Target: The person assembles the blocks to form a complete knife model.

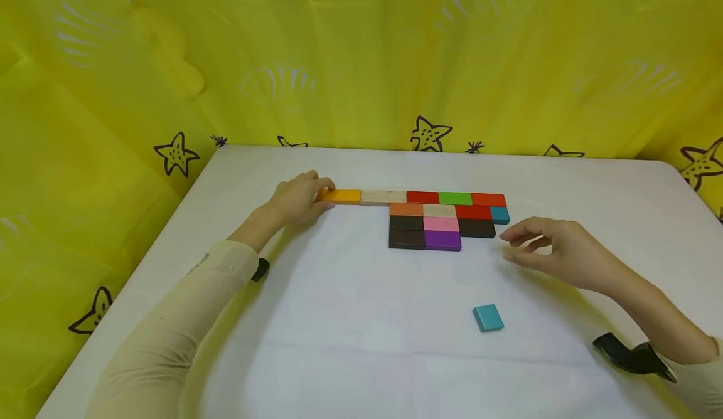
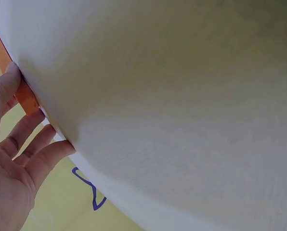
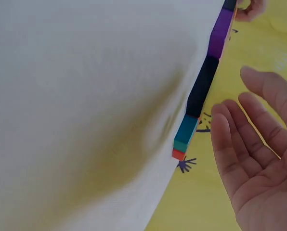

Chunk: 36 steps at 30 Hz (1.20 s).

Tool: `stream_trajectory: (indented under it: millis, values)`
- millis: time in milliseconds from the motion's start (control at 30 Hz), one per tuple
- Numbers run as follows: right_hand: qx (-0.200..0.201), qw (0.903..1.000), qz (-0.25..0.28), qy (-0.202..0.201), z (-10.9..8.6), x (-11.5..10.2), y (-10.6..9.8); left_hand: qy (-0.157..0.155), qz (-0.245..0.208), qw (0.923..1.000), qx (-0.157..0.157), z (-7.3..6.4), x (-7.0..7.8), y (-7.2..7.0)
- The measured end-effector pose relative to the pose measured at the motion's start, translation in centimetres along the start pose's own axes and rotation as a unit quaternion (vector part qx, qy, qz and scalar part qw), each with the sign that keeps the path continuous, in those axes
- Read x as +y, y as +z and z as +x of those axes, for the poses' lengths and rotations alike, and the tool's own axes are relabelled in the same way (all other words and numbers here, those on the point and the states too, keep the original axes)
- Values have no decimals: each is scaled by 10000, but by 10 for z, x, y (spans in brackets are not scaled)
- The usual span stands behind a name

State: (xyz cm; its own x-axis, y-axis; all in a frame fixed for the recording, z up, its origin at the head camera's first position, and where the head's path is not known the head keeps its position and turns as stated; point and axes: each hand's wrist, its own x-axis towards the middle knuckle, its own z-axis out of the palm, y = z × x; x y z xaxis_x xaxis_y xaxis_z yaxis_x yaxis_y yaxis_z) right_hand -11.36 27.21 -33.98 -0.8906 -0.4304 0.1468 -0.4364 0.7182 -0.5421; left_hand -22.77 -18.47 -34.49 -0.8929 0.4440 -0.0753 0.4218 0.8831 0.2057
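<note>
My left hand [image 1: 299, 198] pinches a yellow-orange block [image 1: 346, 197] at the left end of a row of flat blocks. Thumb and fingertips lie along its sides in the left wrist view. To its right the row runs on with a plain wood block [image 1: 384, 197], a red block [image 1: 422, 197], a green block [image 1: 455, 198] and another red block [image 1: 489, 200]. Shorter rows sit against its near side, among them a pink block [image 1: 441, 224] and a purple block [image 1: 443, 240]. My right hand [image 1: 556, 253], fingers loosely bent, holds nothing beside the small blue block [image 1: 499, 215].
A loose teal square block [image 1: 488, 318] lies on the white table [image 1: 350, 318], nearer to me than the rows. Yellow cloth [image 1: 361, 61] with starfish drawings hangs behind the table and along its left side. Dark straps [image 1: 632, 356] show near the wrists.
</note>
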Motion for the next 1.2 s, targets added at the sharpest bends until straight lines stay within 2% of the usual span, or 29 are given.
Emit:
stream_trajectory:
  millis: [267, 433, 533, 767, 1200]
  values:
    - [-580, 9960, 567, -377, -24, -15, 11, -1, -11, 10000, 47, -2, 3, -1]
    - [-999, 9909, 766, -472, -31, -24, 15, 7, 45, 10000, 47, -2, 3, 0]
    - [-1115, 9879, 832, -678, -34, -28, 19, 23, 85, 9999, 70, -1, 3, 0]
    - [-1193, 9836, 919, -994, -36, -31, 28, 53, 107, 9999, 98, 0, 2, 1]
    - [-1224, 9825, 800, -1150, -36, -29, 33, 92, 50, 9999, 118, 0, -1, 2]
